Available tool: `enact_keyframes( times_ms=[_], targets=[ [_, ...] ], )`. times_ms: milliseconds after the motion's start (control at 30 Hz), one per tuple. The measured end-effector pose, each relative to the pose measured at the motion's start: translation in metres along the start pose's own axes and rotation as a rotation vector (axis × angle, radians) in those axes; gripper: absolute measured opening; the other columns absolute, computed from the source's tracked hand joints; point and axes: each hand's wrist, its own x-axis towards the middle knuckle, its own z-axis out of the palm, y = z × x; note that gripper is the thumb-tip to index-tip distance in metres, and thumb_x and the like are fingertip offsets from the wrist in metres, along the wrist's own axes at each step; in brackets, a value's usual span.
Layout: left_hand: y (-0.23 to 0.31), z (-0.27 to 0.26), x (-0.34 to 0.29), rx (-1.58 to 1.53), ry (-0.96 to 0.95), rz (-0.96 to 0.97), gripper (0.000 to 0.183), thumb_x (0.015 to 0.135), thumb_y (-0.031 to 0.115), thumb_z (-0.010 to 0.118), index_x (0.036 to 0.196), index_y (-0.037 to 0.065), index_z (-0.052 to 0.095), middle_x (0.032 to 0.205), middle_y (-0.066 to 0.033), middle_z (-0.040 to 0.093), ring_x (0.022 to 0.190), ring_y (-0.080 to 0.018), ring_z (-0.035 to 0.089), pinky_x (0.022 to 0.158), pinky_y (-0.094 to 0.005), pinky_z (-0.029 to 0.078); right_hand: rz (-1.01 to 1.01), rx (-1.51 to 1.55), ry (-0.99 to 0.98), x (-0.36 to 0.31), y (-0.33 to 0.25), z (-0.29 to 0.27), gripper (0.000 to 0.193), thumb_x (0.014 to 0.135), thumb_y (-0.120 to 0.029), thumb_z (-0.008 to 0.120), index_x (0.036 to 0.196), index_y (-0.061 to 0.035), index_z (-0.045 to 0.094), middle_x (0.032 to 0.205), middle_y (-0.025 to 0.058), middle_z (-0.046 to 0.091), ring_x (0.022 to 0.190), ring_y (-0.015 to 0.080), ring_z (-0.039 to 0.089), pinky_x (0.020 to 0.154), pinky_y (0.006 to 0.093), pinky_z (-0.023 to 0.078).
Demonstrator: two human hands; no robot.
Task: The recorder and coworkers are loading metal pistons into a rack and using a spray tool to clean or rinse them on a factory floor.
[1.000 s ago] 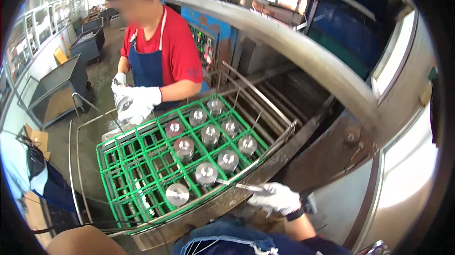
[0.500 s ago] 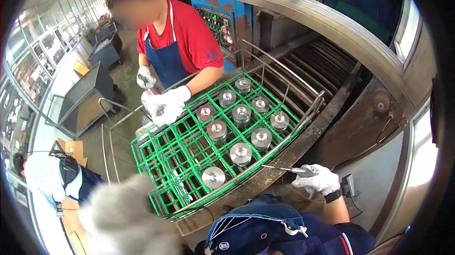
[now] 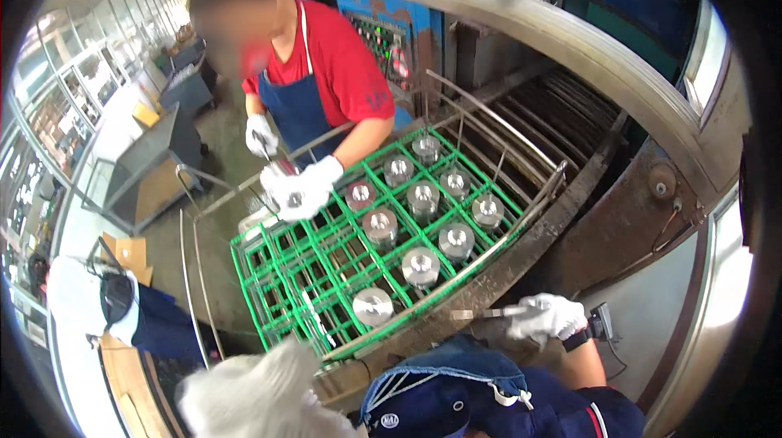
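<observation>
My right hand (image 3: 547, 317), in a white glove, is closed round a hand tool (image 3: 487, 312) with a slim metal blade pointing left; its exact kind is unclear. My left hand (image 3: 261, 393), also gloved, is smeared by motion at the near left corner of a green wire basket (image 3: 281, 325). Its fingers do not show clearly, nor whether it holds anything. Several round metal parts with hollowed tops stand in the basket's compartments, among them a nearest one (image 3: 373, 306) and one (image 3: 421, 267) farther right.
Across the basket a person in a red shirt and blue apron (image 3: 287, 108) works with gloved hands (image 3: 297, 193) at its far left edge. A metal rail (image 3: 191, 275) rises at the left. Rollers (image 3: 546, 124) lie behind, and a steel frame (image 3: 570, 35) curves overhead.
My left hand has swung right, nearer the basket's corner. The tool in my right hand has tilted and its blade looks broader. The person opposite has bent lower.
</observation>
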Motion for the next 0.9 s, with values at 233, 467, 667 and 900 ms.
enact_keyframes(
  times_ms=[233, 467, 667, 900],
  targets=[
    [-0.186, 0.056, 0.066, 1.033, -0.635, 0.240, 0.033, 0.081, 0.029, 0.059, 0.105, 0.007, 0.067, 0.101, -0.0180, 0.069, 0.095, -0.0321, 0.067, 0.082, -0.0399, 0.054, 0.037, -0.079, 0.445, 0.014, 0.031, -0.013, 0.056, 0.082, -0.024, 0.068, 0.137, -0.0194, 0.055, 0.069, 0.0033, 0.059, 0.050, 0.0128, 0.055, 0.046, 0.0307, 0.055],
    [-0.327, 0.087, 0.042, 1.286, -1.461, -0.216, 0.057, 0.077, 0.051, 0.062, 0.114, 0.009, 0.066, 0.112, -0.0153, 0.069, 0.101, -0.0338, 0.067, 0.083, -0.0451, 0.053, 0.134, -0.069, 0.380, 0.028, 0.042, 0.009, 0.052, 0.084, -0.031, 0.067, 0.135, -0.0233, 0.056, 0.089, 0.0043, 0.067, 0.053, 0.0124, 0.058, 0.045, 0.0283, 0.053],
    [-0.467, 0.073, -0.034, 1.159, -1.319, -0.441, 0.103, 0.073, 0.073, 0.060, 0.145, 0.005, 0.034, 0.133, -0.0321, 0.049, 0.120, -0.0470, 0.052, 0.101, -0.0513, 0.041, -0.183, -0.443, 0.082, 0.047, 0.093, 0.005, 0.046, 0.083, -0.039, 0.066, 0.125, -0.0210, 0.062, 0.092, 0.0061, 0.069, 0.073, 0.0205, 0.068, 0.062, 0.0323, 0.053],
    [-0.453, 0.084, -0.051, 1.089, -1.000, -0.475, 0.069, 0.091, 0.054, 0.046, 0.148, 0.021, 0.026, 0.133, -0.0262, 0.043, 0.113, -0.0428, 0.049, 0.095, -0.0529, 0.042, -0.058, -0.533, 0.041, 0.034, 0.093, 0.000, 0.050, 0.079, -0.049, 0.068, 0.121, -0.0226, 0.067, 0.097, 0.0059, 0.068, 0.092, 0.0208, 0.065, 0.084, 0.0308, 0.049]
  ],
)
